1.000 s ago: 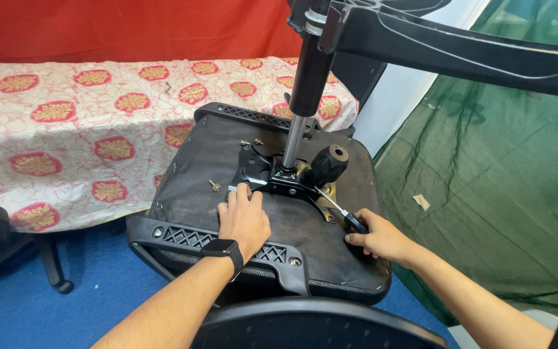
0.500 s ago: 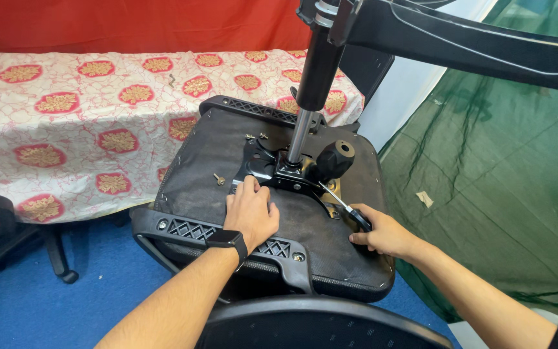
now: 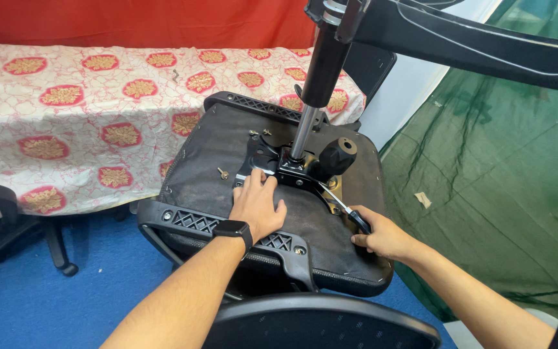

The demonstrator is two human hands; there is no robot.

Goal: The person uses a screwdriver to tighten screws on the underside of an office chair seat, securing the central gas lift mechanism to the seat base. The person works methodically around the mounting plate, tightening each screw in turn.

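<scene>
Taking the upturned chair seat (image 3: 227, 155) as the landmark: well off its left side stands a table under a white cloth with red and gold medallions (image 3: 66, 116), and below that, on the blue floor (image 3: 98, 284), the black leg and caster of another chair (image 3: 53, 249).

The seat lies underside up, its dark fabric bottom facing the camera, with a black plastic bracket (image 3: 227, 226) along its near edge. Loose screws (image 3: 223, 173) lie on the fabric left of its centre.

The left hand (image 3: 258, 205), a dark watch (image 3: 232, 229) on its wrist, lies palm down on the seat just near of centre, fingers spread and flat, gripping nothing; the fingertips touch the near edge of the black metal mechanism plate (image 3: 285, 171) bolted at the seat's middle.

From that plate the gas cylinder (image 3: 314, 84) rises, its long axis nearly upright and leaning slightly up and right, toward the chair base (image 3: 473, 45) that spreads across the top right. A black knob (image 3: 336, 155) sits just right of the cylinder's foot.

A lever (image 3: 340, 208) runs from the plate toward the seat's near right corner. The right hand (image 3: 382, 238) is clenched around its black handle end.

Right of the seat hangs green netting (image 3: 498, 181).
</scene>
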